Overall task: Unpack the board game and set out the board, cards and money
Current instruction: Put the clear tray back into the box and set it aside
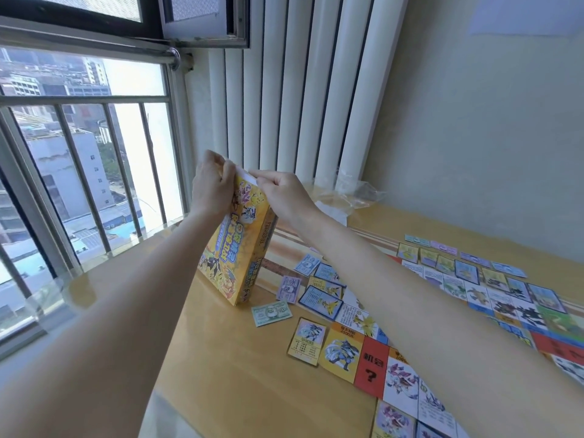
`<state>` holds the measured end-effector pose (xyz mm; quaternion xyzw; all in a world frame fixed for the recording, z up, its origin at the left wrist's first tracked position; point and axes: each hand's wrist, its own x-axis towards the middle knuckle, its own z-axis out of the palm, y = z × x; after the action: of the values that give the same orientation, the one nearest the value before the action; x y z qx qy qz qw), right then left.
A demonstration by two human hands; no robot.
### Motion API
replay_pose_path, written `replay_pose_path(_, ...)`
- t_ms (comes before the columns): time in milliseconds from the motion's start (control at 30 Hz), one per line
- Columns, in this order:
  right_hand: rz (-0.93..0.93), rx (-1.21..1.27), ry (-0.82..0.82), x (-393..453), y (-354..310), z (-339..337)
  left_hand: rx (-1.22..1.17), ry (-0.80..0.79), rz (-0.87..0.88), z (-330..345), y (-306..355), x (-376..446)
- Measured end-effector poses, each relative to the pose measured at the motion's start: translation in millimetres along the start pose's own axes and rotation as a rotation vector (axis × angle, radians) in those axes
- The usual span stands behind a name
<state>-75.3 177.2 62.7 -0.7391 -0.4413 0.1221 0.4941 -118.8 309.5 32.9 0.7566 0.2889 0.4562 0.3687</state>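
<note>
At the top of the upright yellow cardboard game box (240, 245), both hands, left (211, 184) and right (282, 194), pinch its white flap (248, 178). On the wooden worktop (252, 374) the printed paper board (410, 368), cards (306, 341) and banknotes (271, 312) already lie out, so unpacking seems nearly finished.

bright daylight floods in through the window (85, 147), glare there; wide-angle bending at the edges, slight softness.

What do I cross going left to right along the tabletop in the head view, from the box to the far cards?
Yellow game box, stood on end with both hands at its top → green money note → orange-bordered card → red question-mark square on the board → row of cards.
</note>
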Motion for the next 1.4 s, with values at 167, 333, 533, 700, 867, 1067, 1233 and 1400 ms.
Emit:
replay_pose_path(167,-0.134,-0.127,-0.054,2,9,5,-0.177,0.022,-0.2,7,5,2)
replay_pose_path(333,-0.066,-0.281,-0.208,0,10,-11,-0.131,0.134,-0.271,14,15,4)
replay_pose_path(533,0.167,0.096,0.229,26,46,-47,0.22,-0.024,0.022,21,18,-1)
replay_pose_path(700,0.416,0.467,0.335,47,90,-54,0.58,-0.67,0.114,31,15,-28)
replay_pose_path(867,0.456,0.639,0.395,53,104,-57,0.828,-0.531,0.229,49,8,-29)
replay_pose_path(1067,0.49,0.746,0.636,31,122,-111,0.515,-0.33,0.148,102,36,-40)
replay_pose_path(1233,0.555,0.518,0.886,-43,163,-214,0.289,-0.576,0.186,177,79,-90)
replay_pose_path(1400,0.586,0.596,1.174,-148,200,-321,0.152,-0.805,0.301,262,153,-165)
